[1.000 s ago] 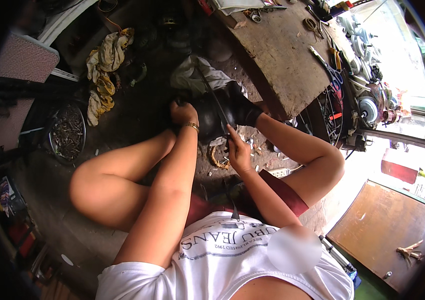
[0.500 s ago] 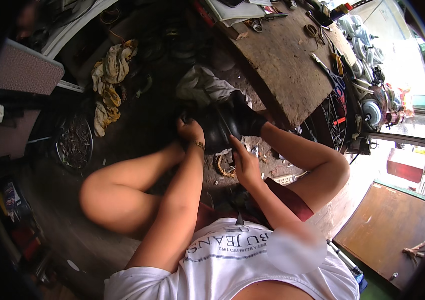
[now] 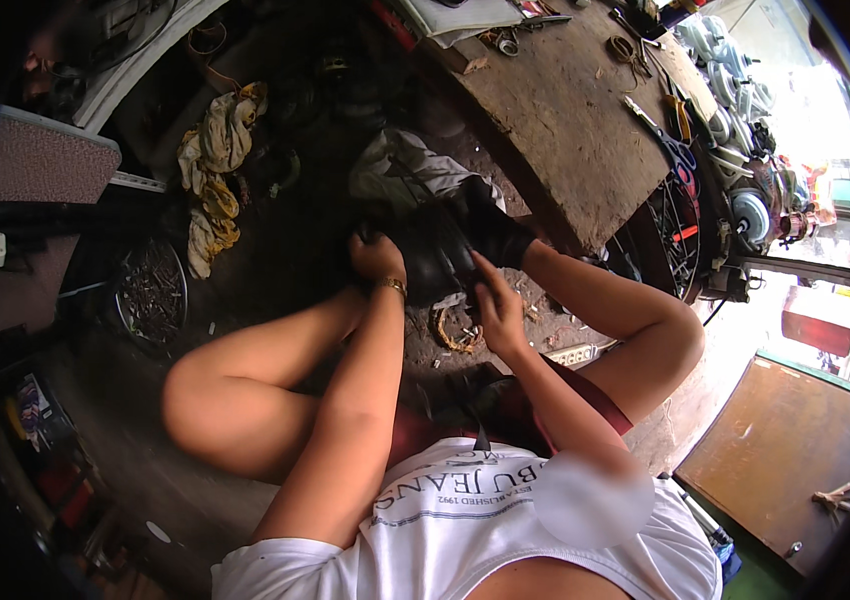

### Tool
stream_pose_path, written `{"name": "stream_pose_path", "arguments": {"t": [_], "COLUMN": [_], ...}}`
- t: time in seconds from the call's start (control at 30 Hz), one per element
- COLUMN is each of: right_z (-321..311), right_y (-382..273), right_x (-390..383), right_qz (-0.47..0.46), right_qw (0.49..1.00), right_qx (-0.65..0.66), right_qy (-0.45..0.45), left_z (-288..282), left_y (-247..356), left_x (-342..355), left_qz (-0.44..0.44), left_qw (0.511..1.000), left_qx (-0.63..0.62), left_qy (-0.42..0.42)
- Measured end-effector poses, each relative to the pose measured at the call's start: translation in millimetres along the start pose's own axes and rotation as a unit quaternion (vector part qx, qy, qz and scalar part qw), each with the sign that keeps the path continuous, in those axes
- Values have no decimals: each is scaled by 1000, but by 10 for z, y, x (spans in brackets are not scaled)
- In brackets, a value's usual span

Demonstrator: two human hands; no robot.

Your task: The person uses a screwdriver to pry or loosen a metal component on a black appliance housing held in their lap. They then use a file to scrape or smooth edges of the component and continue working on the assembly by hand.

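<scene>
A black, smooth, rounded object [image 3: 427,255] sits on the floor between my feet, its exact kind lost in the dark. My left hand [image 3: 379,258], with a watch at the wrist, is closed on its left side; the fingertips are hard to see. My right hand [image 3: 498,312] is at the object's right edge, index finger stretched along it and the other fingers curled. Whether a thin tool lies in those fingers cannot be made out. Behind the object lies a crumpled pale cloth [image 3: 410,165], and a dark-covered foot [image 3: 495,225] is against its right side.
A worn wooden bench [image 3: 575,110] with scissors [image 3: 680,160] on it stands at the far right. A bowl of small metal parts [image 3: 152,290] and a stained yellowish rag [image 3: 213,180] lie left. Nearer are a coil ring [image 3: 455,330] and a power strip [image 3: 577,355].
My right hand has shifted slightly right and up along the black object's edge. My left hand keeps its hold, nearly in place. The whole view has shifted slightly.
</scene>
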State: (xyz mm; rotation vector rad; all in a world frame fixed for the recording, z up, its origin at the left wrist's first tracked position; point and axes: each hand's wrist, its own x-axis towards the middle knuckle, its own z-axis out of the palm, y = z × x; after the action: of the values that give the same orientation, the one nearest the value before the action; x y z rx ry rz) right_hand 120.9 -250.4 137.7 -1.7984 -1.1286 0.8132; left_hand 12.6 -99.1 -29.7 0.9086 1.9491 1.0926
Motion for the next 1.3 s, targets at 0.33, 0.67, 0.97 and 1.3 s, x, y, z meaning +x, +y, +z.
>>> {"name": "stream_pose_path", "arguments": {"t": [0.33, 0.67, 0.97, 1.3], "right_z": [-96, -44, -79, 200], "right_y": [-240, -271, -822, -625], "right_x": [-270, -261, -180, 234], "right_qz": [0, -20, -13, -10], "right_qw": [1000, 997, 978, 961], "right_qx": [-12, -67, -201, -272], "right_qy": [29, 8, -44, -49], "left_z": [12, -48, -47, 7], "left_y": [44, 244, 9, 196], "left_x": [43, -58, 66, 32], "left_qz": [30, 5, 35, 17], "left_qw": [999, 998, 997, 997], "left_qx": [6, 65, 62, 68], "left_qy": [35, 9, 30, 18]}}
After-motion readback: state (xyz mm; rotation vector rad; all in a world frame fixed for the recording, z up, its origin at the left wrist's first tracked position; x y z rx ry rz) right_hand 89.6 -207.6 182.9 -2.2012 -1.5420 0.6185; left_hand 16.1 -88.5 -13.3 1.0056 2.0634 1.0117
